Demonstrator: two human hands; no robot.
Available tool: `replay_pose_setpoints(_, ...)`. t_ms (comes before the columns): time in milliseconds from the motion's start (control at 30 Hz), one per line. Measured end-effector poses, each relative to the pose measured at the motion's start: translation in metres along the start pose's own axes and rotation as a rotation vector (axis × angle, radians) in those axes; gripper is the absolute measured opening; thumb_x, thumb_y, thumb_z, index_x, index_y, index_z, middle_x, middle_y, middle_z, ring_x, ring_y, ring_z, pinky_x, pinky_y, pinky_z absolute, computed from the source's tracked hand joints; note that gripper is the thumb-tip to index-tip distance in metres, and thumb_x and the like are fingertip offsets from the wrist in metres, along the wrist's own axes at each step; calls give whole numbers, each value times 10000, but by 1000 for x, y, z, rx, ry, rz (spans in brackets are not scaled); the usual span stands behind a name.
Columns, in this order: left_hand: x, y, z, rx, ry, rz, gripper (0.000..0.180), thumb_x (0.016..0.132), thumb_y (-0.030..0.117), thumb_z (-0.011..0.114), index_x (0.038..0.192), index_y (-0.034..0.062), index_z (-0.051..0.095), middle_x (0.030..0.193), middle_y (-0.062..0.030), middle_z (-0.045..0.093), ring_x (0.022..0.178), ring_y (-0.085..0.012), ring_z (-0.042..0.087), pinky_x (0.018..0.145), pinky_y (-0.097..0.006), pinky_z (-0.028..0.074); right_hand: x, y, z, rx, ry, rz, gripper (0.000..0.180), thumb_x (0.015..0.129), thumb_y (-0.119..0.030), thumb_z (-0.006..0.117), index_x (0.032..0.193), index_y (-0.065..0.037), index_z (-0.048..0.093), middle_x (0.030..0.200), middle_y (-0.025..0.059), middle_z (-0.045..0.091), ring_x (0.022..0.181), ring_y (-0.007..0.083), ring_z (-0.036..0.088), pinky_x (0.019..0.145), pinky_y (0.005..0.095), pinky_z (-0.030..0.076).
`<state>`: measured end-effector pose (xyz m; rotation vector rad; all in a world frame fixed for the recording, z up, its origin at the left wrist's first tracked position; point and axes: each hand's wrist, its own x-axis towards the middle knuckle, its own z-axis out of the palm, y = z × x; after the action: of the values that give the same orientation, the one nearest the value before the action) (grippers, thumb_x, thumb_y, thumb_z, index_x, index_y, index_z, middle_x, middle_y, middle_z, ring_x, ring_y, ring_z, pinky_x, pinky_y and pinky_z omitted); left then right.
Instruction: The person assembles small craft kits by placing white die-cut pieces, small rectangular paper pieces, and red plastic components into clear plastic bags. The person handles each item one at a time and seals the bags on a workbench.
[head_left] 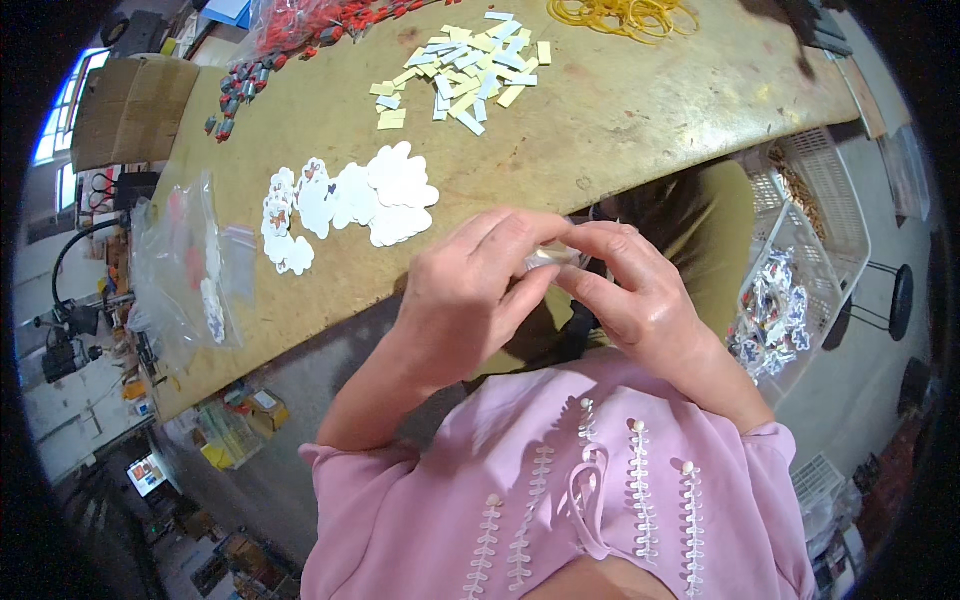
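Over my lap, just off the table's near edge, both my hands meet at a small clear, shiny plastic packet [550, 258]. My left hand [475, 285] is closed, its thumb and fingers pinching one side of it. The other side is between the thumb and fingers of my right hand [640, 285], also closed. Most of the packet, and what is in it, is hidden by my fingers. On the table beyond my left hand lie white scallop-edged cut-out cards [395, 195], some overlapping, a few with small printed figures.
A pile of yellow and white strips [470, 75] lies farther back on the table [620, 130], near yellow rubber bands [625, 15] and red-grey small parts [240, 90]. Clear bags [180, 260] lie at the left edge. At right stands a white plastic basket [850, 230] with packed pieces [775, 310].
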<state>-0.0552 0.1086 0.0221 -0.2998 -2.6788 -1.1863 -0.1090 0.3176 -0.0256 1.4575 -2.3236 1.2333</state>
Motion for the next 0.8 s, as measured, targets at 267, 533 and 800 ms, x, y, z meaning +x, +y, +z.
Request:
replay_pose_setpoints(267,17,-51,-59,75,96,-249,108,913,62,764,1011,21,747,839,-83,690,702,-153,632,659,-311,510,3,-5,-9,-35,-64,8,302,784,-87,718,1078,-15,726,1060,134,663,1029,335,685,878,441,556)
replay_pose_setpoints(533,94,-217,-137,476,370,-205,288,949,120,687,1229,69,733,1163,-192,722,962,-337,734,898,-438,574,-6,-6,-8,-44,-116,42,304,761,-19,705,1063,-22,740,1002,118,674,970,327,678,808,429,550)
replay_pose_setpoints(800,111,-310,-182,869,417,-170,339,878,198,721,1203,101,726,1196,-157,699,1141,-339,672,989,-433,539,-16,-1,-11,-83,-98,108,292,746,-33,725,1038,-31,733,1050,136,696,1024,354,689,832,450,565)
